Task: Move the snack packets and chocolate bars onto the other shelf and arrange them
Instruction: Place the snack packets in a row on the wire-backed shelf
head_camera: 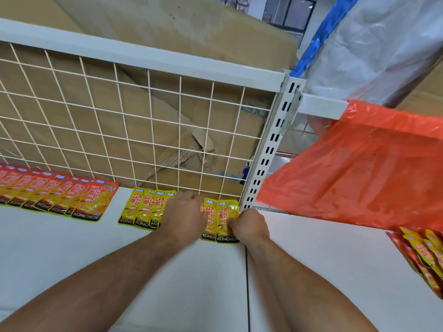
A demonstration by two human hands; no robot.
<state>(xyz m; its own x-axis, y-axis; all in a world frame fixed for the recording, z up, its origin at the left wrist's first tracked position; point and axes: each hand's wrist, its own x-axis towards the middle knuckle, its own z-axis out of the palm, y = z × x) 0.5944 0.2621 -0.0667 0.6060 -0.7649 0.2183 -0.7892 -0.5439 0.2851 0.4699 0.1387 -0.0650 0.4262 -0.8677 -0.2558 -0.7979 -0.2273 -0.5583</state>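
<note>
Both of our arms reached out over the white shelf [72, 248], right up to the wire mesh back panel [119, 116]. Along the foot of that mesh lay a row of yellow snack packets [143, 209], flat on the shelf, overlapping one another like roof tiles.

Our left hand [185, 212] lay palm down across the middle of that row, fingers straight and spread. It pressed on the packets and gripped none of them. Our right hand [250, 225] was at the row's right end with fingers curled, thumb on the face of the end packet [225, 212], pinching it by its right edge. That packet lay just beside the slotted upright post [271, 144].

Off to the left, well apart from the hands, a second overlapping row of red snack packets [91, 200] ran along the same mesh and out past the picture's edge. Behind the mesh stood crumpled brown cardboard [167, 32].

On the right, an orange plastic bag [359, 168] hung over the neighbouring shelf, clear plastic sheeting [374, 44] above it. Below the bag, at the picture's edge, lay a loose pile of packets [424, 255], red and yellow mixed. We could pick out no chocolate bars from here.
</note>
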